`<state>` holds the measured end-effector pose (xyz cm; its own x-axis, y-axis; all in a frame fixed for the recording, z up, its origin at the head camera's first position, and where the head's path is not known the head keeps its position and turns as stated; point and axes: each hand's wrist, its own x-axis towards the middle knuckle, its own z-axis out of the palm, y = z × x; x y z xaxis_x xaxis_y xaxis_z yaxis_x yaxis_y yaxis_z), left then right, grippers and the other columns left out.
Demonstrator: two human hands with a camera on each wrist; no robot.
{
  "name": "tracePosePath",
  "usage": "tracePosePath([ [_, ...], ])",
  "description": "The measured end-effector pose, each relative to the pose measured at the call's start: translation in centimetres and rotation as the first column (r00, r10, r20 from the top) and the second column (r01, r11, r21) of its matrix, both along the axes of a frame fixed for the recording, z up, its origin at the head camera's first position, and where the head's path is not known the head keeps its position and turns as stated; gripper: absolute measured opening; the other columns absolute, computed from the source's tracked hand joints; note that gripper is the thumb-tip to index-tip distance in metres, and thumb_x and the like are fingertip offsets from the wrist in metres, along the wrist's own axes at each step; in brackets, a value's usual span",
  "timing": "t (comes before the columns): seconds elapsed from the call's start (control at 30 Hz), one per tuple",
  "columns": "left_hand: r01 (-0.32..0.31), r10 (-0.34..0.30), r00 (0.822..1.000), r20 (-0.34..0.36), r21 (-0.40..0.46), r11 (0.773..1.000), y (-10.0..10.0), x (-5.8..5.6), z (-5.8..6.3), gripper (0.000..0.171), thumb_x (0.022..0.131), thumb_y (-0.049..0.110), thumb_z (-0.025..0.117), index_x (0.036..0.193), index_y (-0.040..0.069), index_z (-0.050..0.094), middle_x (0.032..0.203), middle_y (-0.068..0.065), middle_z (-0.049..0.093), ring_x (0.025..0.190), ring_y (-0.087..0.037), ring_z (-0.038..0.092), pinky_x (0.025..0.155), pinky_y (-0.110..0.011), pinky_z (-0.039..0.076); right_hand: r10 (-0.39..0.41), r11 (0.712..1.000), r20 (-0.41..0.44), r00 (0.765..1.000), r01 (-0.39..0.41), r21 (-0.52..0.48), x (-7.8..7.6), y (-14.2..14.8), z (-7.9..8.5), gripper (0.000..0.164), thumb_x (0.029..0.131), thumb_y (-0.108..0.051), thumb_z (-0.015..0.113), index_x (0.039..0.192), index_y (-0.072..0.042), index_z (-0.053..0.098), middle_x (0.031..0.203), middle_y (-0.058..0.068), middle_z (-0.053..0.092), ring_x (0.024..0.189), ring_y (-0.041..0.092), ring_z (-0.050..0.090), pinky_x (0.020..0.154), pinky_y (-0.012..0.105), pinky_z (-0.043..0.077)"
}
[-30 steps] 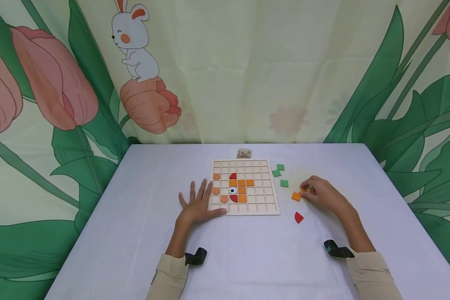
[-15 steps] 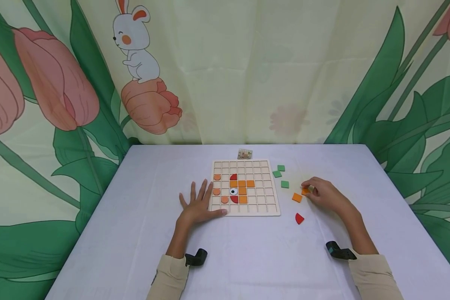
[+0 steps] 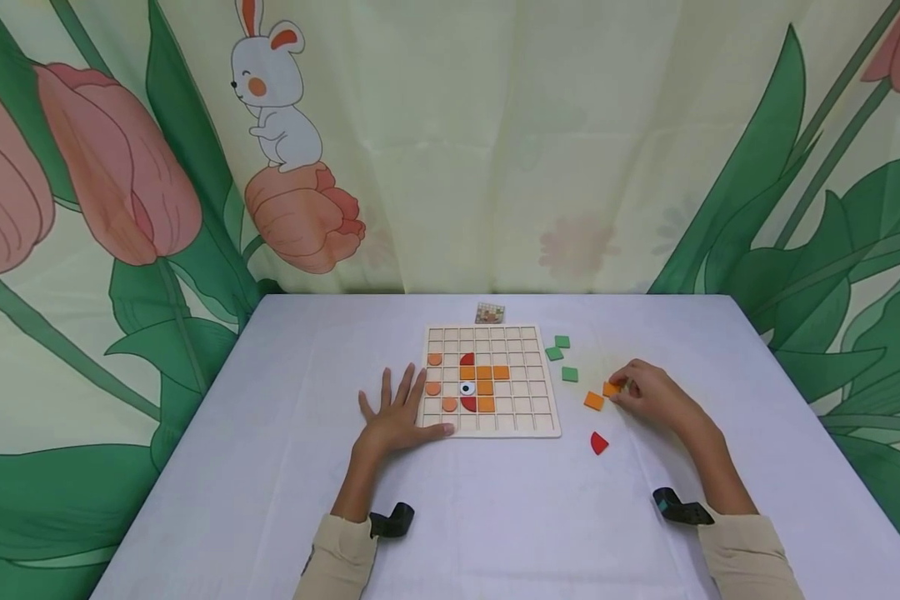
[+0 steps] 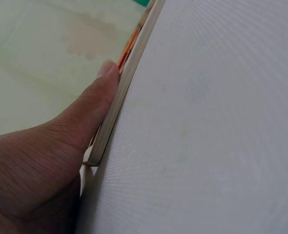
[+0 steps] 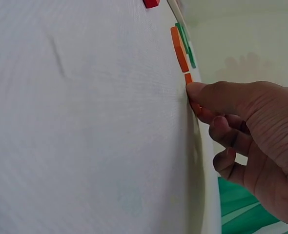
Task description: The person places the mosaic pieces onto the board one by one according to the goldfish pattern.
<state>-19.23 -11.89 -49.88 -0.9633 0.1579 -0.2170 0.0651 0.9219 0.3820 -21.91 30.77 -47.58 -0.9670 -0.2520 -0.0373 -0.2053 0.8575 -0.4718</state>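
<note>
My left hand (image 3: 393, 421) lies with fingers spread at the left edge of a pale wooden grid board (image 3: 525, 422). Its thumb rests on the board's near edge, also seen in the left wrist view. Right of the board, my right hand (image 3: 652, 394) pinches a small orange square tile (image 3: 611, 389) between thumb and fingertips, low at the table. In the right wrist view the thumb covers part of that tile (image 5: 188, 78). A second orange square tile (image 3: 594, 401) lies just beside it, and a red quarter-circle piece (image 3: 599, 443) lies nearer to me.
On the board sit orange squares (image 3: 484, 388), red quarter-circles (image 3: 468, 403), salmon discs (image 3: 449, 404) and an eye disc (image 3: 467, 388). Green square tiles (image 3: 570, 375) lie off its right side. A small patterned card (image 3: 490, 313) stands behind it on the white-covered table (image 3: 495, 517).
The right hand has shifted very slightly rightward, showing more of the orange tile in its fingers. The left hand stays put on the board. The head view has tilted up a little.
</note>
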Motion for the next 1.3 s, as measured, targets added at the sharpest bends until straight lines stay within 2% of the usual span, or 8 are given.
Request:
tracePosePath([
  [0.2, 0.0, 0.0, 1.0, -0.003, -0.005, 1.0, 0.0, 0.1, -0.2, 0.112, 0.073, 0.079, 0.06, 0.159, 0.027, 0.008, 0.167, 0.0, -0.002, 0.151, -0.037, -0.016, 0.107, -0.075, -0.01, -0.017, 1.0, 0.025, 1.0, 0.017, -0.015, 0.1, -0.1, -0.1, 0.028, 0.085, -0.016, 0.074, 0.107, 0.001, 0.069, 0.096, 0.011, 0.061, 0.075, 0.017, 0.048, 0.06, 0.019, 0.046],
  [0.5, -0.001, 0.001, 1.0, -0.005, -0.007, 1.0, -0.1, 0.1, -0.1, 0.113, 0.073, 0.079, 0.06, 0.159, 0.026, 0.008, 0.167, 0.0, -0.002, 0.151, -0.037, -0.016, 0.107, -0.075, -0.01, -0.031, 0.999, -0.035, 0.999, 0.03, -0.029, 0.2, -0.3, 0.3, 0.026, 0.086, -0.016, 0.073, 0.107, -0.001, 0.069, 0.099, 0.012, 0.062, 0.077, 0.018, 0.05, 0.061, 0.018, 0.048],
  [0.83, 0.004, -0.004, 1.0, -0.007, -0.021, 1.0, 0.0, -0.1, -0.2, 0.112, 0.074, 0.079, 0.059, 0.159, 0.027, 0.007, 0.167, 0.001, -0.003, 0.151, -0.037, -0.016, 0.108, -0.075, -0.01, 0.029, 0.998, -0.072, 0.997, -0.033, -0.047, -0.6, -2.1, 0.2, 0.023, 0.086, -0.017, 0.074, 0.103, -0.002, 0.07, 0.097, 0.009, 0.061, 0.078, 0.018, 0.049, 0.06, 0.018, 0.046],
  [1.03, 0.009, -0.009, 1.0, -0.009, -0.021, 1.0, 0.0, 0.0, -0.3, 0.112, 0.074, 0.079, 0.059, 0.159, 0.027, 0.008, 0.167, 0.0, -0.003, 0.151, -0.038, -0.016, 0.107, -0.076, -0.009, 0.058, 0.996, -0.057, 0.997, -0.061, -0.061, -0.8, -3.6, 0.1, 0.024, 0.087, -0.016, 0.073, 0.106, -0.002, 0.07, 0.098, 0.008, 0.06, 0.074, 0.016, 0.048, 0.056, 0.02, 0.043],
  [1.17, 0.007, -0.007, 1.0, -0.004, -0.019, 1.0, 0.0, 0.0, -0.3, 0.112, 0.074, 0.08, 0.058, 0.159, 0.027, 0.007, 0.167, 0.0, -0.003, 0.151, -0.038, -0.016, 0.108, -0.075, -0.01, 0.074, 0.995, -0.044, 0.996, -0.077, -0.061, -0.8, -4.9, 0.0, 0.025, 0.086, -0.017, 0.072, 0.108, -0.003, 0.07, 0.099, 0.007, 0.06, 0.071, 0.014, 0.047, 0.054, 0.021, 0.041],
  [1.3, 0.007, -0.007, 1.0, -0.006, -0.015, 1.0, 0.0, 0.0, 0.0, 0.112, 0.074, 0.079, 0.059, 0.159, 0.027, 0.007, 0.167, 0.0, -0.003, 0.15, -0.038, -0.016, 0.108, -0.075, -0.01, 0.106, 0.993, -0.071, 0.992, -0.109, -0.043, -1.1, -6.7, 0.3, 0.024, 0.086, -0.02, 0.073, 0.105, -0.006, 0.071, 0.1, 0.006, 0.06, 0.073, 0.014, 0.049, 0.056, 0.02, 0.042],
])
